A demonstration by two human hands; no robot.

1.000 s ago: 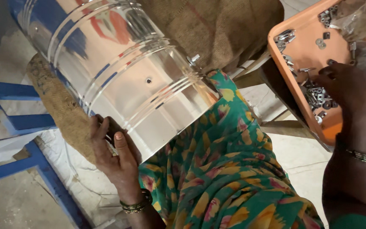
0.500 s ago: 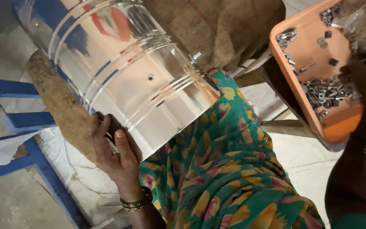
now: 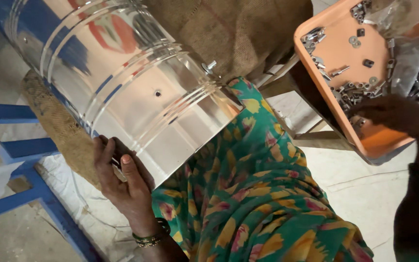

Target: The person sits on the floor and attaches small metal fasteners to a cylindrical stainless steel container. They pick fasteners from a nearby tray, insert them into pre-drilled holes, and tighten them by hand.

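The steel drum (image 3: 122,82) lies on its side across the person's lap, on the green flowered cloth (image 3: 248,194), and it fills the upper left part of the view. It is shiny, with raised rings around its body, one small hole in the wall and a short bolt (image 3: 211,66) standing out near its upper edge. Left of the drum and below it there is a blue metal frame (image 3: 20,194) on the floor. Under the drum lies a piece of brown sacking (image 3: 59,126), and more sacking is behind the drum.

The left hand (image 3: 124,182) grips the lower rim of the drum, with the thumb on the outer wall and the fingers curled around the open edge; it seems to press a small metal part there, but I cannot tell what it is. A green bangle is on this wrist.

Right of the drum stands an orange tray (image 3: 345,43) with many small nuts, washers and bolts. The right hand (image 3: 389,114) is over the near part of this tray, dark and blurred, fingers bent downward among the parts; whether it holds something, I cannot tell.
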